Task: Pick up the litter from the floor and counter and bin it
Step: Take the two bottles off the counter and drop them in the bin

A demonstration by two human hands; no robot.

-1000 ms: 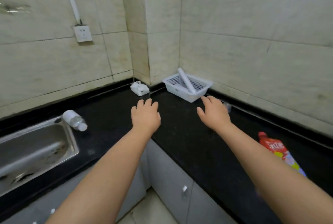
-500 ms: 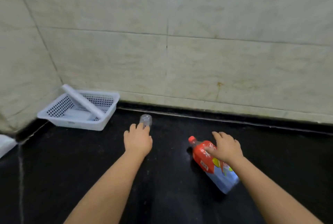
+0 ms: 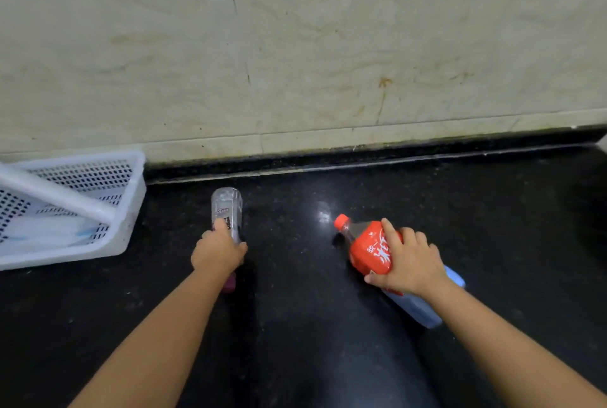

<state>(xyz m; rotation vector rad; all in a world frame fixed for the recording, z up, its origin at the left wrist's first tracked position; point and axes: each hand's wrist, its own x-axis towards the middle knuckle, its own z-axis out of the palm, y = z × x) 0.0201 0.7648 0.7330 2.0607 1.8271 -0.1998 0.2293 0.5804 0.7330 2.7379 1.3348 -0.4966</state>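
A clear plastic bottle lies on the black counter, its base pointing at the wall. My left hand is closed around its middle, and a purple cap end shows below my wrist. To the right lies a bottle with a red label and red cap, its lower part blue. My right hand wraps over its red label from above. Both bottles rest on the counter.
A white perforated plastic basket stands at the left against the wall, with a white bar lying across it. The beige tiled wall rises right behind the counter's raised black back edge.
The view has swung right and closer to the counter. Both hands have moved forward and closed: the left onto the clear bottle, the right onto the red-labelled bottle.
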